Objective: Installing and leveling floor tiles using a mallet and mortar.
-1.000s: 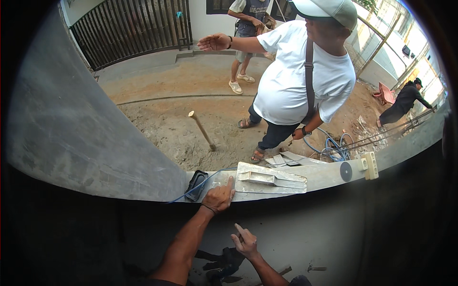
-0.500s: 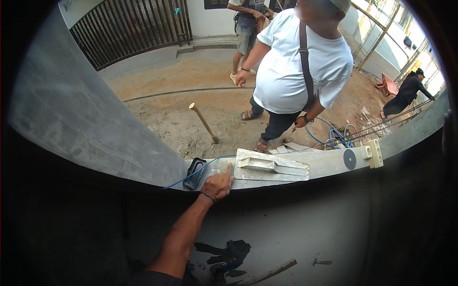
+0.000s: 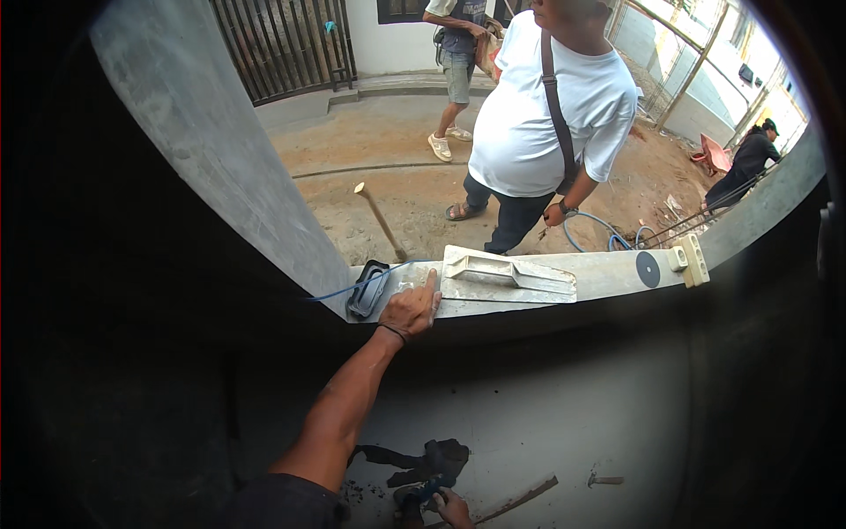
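My left hand (image 3: 411, 309) rests on the grey window ledge (image 3: 608, 263), index finger stretched out along the left edge of a whitish plastering float (image 3: 511, 275). The hand holds nothing. The float lies with its handle up. Left of my hand is a black frame-shaped piece (image 3: 368, 289), crossed by a thin blue cord (image 3: 339, 294). Low in the picture, my right hand (image 3: 454, 510) is partly cut off by the lower edge. Its fingers curl against a dark blue object (image 3: 429, 488), whose kind is hard to make out in the shade.
A black disc (image 3: 648, 269) and a cream socket strip (image 3: 694, 260) sit on the ledge's right part. Beyond it stand a person in a white shirt (image 3: 538, 115), a wooden handle (image 3: 381, 220) in sand, and other people. A hammer-like tool (image 3: 606, 480) and a strip (image 3: 520, 501) lie below.
The view has shifted, and the ledge sits higher in it. My right hand has come into sight at the bottom. My left hand stays beside the float. The white-shirted person has turned slightly.
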A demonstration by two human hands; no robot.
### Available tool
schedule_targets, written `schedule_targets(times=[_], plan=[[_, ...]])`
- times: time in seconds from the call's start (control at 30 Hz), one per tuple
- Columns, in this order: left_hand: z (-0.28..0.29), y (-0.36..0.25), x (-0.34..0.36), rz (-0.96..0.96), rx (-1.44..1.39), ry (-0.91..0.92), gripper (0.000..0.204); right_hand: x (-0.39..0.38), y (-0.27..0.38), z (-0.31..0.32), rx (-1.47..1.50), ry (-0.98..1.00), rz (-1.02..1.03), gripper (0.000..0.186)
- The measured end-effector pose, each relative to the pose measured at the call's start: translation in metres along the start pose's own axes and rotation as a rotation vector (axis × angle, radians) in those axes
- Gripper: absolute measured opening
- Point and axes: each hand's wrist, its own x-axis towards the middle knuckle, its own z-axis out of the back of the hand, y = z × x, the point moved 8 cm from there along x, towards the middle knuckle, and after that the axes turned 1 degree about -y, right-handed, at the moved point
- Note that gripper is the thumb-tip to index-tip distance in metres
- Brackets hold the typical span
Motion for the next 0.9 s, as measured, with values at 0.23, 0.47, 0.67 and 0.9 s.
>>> schedule_targets(times=[0.23, 0.47, 0.67, 0.9], plan=[[0.014, -0.004, 0.0, -0.03, -0.054, -0.068, 0.046, -0.123, -0.081, -0.061, 0.036, -0.02, -0.262, 0.046], [0.098, -0.034, -0.225, -0.01, -0.633, -0.176, 0.044, -0.245, -0.193, -0.135, -0.043, -0.024, -0.584, 0.046], [0.11, 0.034, -0.599, 0.658, -0.558, 0.493, 0.033, -0.229, -0.201, -0.15, 0.005, -0.084, -0.611, 0.048], [0.225, 0.205, -0.97, 1.602, -0.156, 0.655, 0.043, -0.152, -0.093, -0.137, -0.091, -0.165, -0.195, 0.047]])
